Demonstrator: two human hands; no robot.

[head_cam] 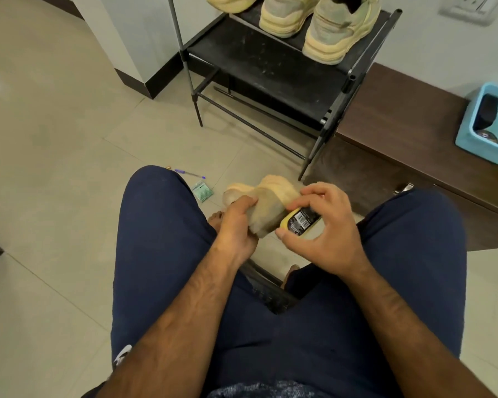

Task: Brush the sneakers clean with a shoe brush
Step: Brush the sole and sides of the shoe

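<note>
The left hand [236,225] grips a tan sneaker [273,196] above the floor [55,168], between the knees. Its fingers curl round the shoe's side. The right hand [325,228] holds a yellow shoe brush [298,221] with thumb and fingers wrapped round it. The brush touches the sneaker. Two other sneakers [337,33] sit on top of a black shoe rack [270,70]. A purple pen [190,173] lies on the floor. A blue box [469,145] sits on the brown counter [400,116].

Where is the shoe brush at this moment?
In the head view it is just right of centre: the right hand grips the shoe brush against the sneaker that the left hand holds.
</note>
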